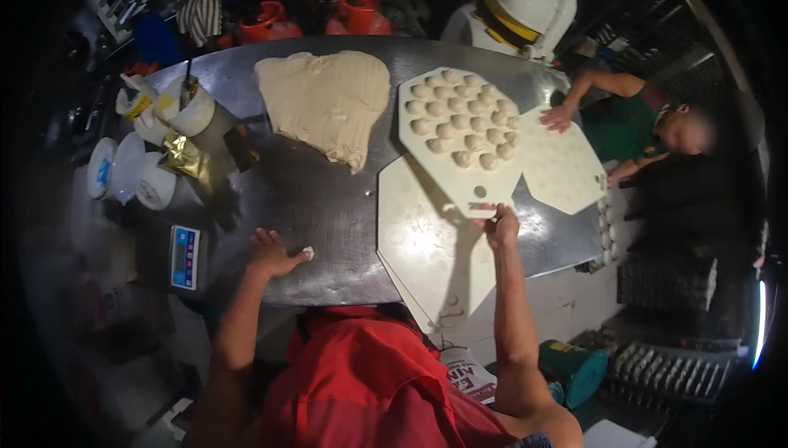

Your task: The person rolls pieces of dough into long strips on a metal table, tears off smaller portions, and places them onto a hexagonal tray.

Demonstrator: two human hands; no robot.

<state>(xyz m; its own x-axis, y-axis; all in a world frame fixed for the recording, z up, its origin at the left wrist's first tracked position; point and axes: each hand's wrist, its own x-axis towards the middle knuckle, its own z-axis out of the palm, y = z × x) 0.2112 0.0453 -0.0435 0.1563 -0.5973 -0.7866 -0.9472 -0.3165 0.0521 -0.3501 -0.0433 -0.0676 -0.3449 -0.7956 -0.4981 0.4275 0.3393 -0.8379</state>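
Note:
My right hand [502,228] is closed around the handle end of a cream-coloured plate [435,153] with cut-out holes. Rows of small round dough balls [460,121] sit on the far part of that plate. Under its near edge lies another bare cream plate [414,210], jutting past the table's front edge. My left hand [274,256] rests on the metal table with its fingers spread; a small white bit [307,253] shows at the thumb tip. Farther off, a large slab of dough [327,99] lies on the table.
At right, a co-worker [611,120] has a hand on another cream plate [566,165]. A scale [185,258], white tubs [187,107] and gold foil [185,155] stand on the left. Beyond the table are red gas cylinders [361,13] and a white machine [525,1].

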